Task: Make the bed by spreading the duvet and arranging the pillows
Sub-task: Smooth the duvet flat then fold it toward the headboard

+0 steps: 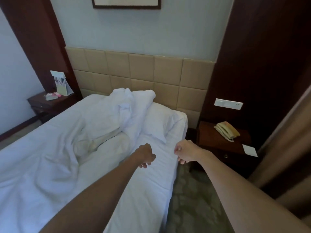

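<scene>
Rumpled duvet (50,157) lies beneath both outstretched hands, left (145,155) and right (186,153), loosely curled, holding nothing.

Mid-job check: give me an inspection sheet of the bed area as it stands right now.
Surface: bed sheet bare along the near edge, wrinkled.
Job's things: duvet bunched up, not spread; pillow lying by the headboard, partly under the duvet.
Clutter: card stand on the far nightstand; paper by the telephone.
Hands: left hand and right hand over the sheet, fingers loosely curled, holding nothing.
Cables: nothing seen.
Surroundings: switch panel on the wall.
</scene>
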`<state>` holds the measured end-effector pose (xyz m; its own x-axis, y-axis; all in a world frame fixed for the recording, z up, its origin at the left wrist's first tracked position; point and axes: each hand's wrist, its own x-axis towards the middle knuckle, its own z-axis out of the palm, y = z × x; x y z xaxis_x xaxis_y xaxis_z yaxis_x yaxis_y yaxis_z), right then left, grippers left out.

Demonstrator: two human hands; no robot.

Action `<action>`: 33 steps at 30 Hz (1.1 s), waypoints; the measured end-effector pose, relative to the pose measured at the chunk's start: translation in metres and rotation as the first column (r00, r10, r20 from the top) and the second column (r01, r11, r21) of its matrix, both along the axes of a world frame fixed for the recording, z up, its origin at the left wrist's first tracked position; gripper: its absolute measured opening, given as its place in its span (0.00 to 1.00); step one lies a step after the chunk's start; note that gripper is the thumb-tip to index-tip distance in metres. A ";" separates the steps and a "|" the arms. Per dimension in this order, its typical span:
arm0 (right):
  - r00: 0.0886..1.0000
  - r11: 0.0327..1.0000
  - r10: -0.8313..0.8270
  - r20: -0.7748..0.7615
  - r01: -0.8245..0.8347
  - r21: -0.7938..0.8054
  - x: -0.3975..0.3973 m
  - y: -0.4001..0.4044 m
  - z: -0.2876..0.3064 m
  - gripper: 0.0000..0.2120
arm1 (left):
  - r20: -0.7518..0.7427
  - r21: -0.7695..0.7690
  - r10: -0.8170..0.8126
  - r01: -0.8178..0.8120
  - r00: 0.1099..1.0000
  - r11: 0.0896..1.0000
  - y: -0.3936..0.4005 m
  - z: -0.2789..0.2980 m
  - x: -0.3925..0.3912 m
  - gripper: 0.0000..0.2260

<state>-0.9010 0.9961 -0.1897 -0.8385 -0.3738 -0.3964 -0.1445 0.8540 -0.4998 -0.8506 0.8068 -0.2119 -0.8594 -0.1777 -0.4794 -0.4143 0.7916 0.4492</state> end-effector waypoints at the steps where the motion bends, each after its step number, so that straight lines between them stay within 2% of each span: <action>1: 1.000 1.000 0.011 -0.002 -0.011 -0.002 -0.017 -0.003 -0.002 0.08 | -0.002 -0.003 0.016 -0.016 1.000 1.000 -0.003 0.000 -0.016 0.13; 9: 0.992 0.992 0.123 0.010 -0.123 0.015 -0.170 -0.012 -0.016 0.08 | -0.001 -0.002 0.117 -0.117 0.993 0.993 -0.011 -0.009 -0.147 0.13; 17: 0.920 0.919 0.386 -0.063 -0.378 0.112 -0.352 -0.049 0.005 0.09 | -0.045 0.036 0.336 -0.335 0.941 0.942 -0.027 -0.004 -0.279 0.07; 28: 0.750 0.735 0.662 0.023 -0.654 0.178 -0.482 -0.167 -0.038 0.10 | 0.083 0.002 0.563 -0.565 0.822 0.825 -0.102 -0.049 -0.367 0.11; 33: 0.660 0.635 0.751 0.012 -0.727 0.260 -0.544 -0.229 -0.066 0.10 | 0.078 0.020 0.641 -0.644 0.763 0.765 -0.145 -0.084 -0.421 0.10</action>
<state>-1.4455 0.7672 -0.2555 -0.3562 -0.7955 -0.4902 -0.8101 0.5244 -0.2623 -1.2716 0.6617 -0.2960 -0.5192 -0.6558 -0.5481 -0.8472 0.3105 0.4311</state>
